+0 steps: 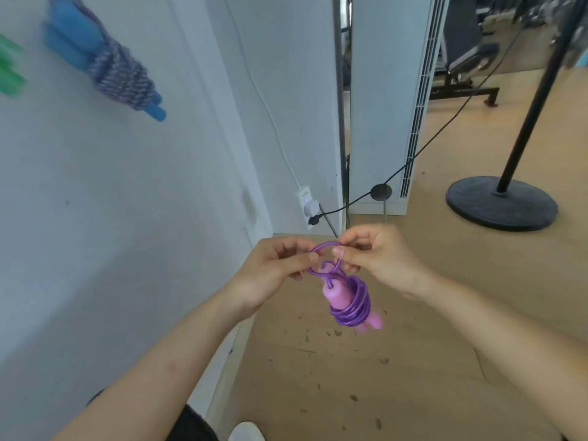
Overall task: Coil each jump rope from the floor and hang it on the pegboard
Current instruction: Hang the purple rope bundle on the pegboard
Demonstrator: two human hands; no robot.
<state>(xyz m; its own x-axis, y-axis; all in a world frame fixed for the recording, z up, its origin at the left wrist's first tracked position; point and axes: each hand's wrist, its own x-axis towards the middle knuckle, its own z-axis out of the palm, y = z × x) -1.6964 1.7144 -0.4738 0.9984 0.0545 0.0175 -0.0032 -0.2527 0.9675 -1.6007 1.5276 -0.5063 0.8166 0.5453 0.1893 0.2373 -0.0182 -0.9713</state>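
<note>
A purple jump rope point(351, 308) with pink handles hangs coiled below my hands, its cord wound several times around the handles. My left hand point(280, 268) pinches the left side of a small loop at the top of the bundle. My right hand point(378, 256) pinches the right side of the same loop. A blue-handled rope point(117, 68) wound in purple-white cord hangs on the white wall at the upper left. Beside it, at the left edge, a blurred green rope point(9, 68) hangs too.
A wall socket point(307, 206) with plugs and a black cable sits low on the wall ahead. A white floor-standing unit point(388, 100) stands behind it. A black stand with a round base point(501, 203) rests on the wooden floor at right. My shoe point(246, 431) shows below.
</note>
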